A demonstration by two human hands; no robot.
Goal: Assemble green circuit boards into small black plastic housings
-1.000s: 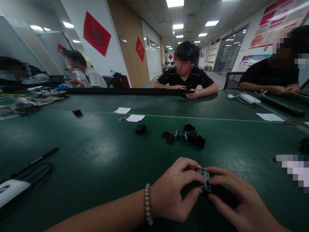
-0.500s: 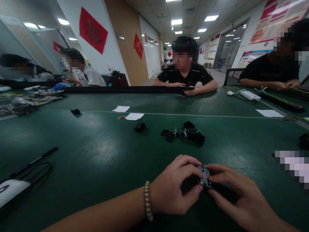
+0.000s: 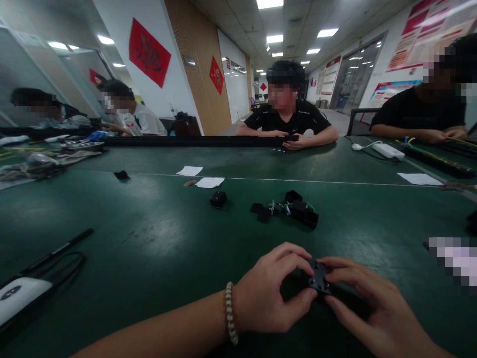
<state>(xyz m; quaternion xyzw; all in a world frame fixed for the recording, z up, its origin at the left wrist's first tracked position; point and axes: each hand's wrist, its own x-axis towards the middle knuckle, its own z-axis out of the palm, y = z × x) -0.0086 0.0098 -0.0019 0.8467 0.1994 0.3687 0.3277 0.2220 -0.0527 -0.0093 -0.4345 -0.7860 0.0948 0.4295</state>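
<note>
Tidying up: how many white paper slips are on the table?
3 paper slips: two together near the middle, a third far right; others may be hidden.

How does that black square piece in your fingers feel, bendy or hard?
The black square piece looks flat while pinched by the left hand and right hand, so probably hard. Tiny, so likely light. Flat, so unlikely to roll.

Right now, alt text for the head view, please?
The left hand and right hand pinch a small black square part between them over a green table. Beyond it lie loose black parts with wires; a person in black sits opposite.
</note>
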